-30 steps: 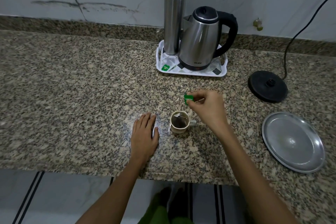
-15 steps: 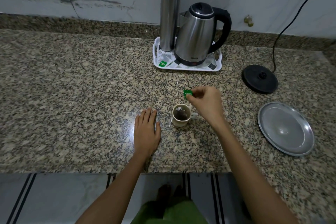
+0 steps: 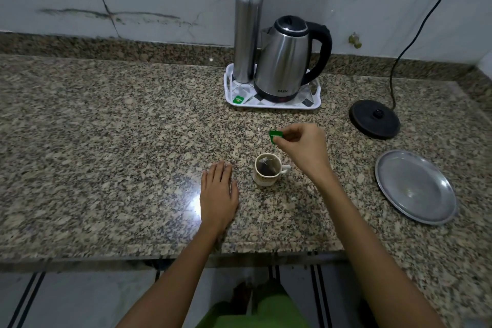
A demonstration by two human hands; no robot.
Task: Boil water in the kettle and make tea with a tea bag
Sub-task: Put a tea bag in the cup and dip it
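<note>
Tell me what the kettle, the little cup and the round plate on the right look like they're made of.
Kettle: brushed stainless steel by its grey sheen and soft reflections, with a black handle and lid, probably plastic. Cup: glazed ceramic by the look, cream and opaque with a thick rim and a moulded handle. Plate: bare metal, likely steel or aluminium, dull silver with a raised rim and blurred highlights.

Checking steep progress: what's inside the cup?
The cup holds dark liquid with a tea bag in it; the right hand pinches its green tag. The cup's bottom is hidden.
</note>
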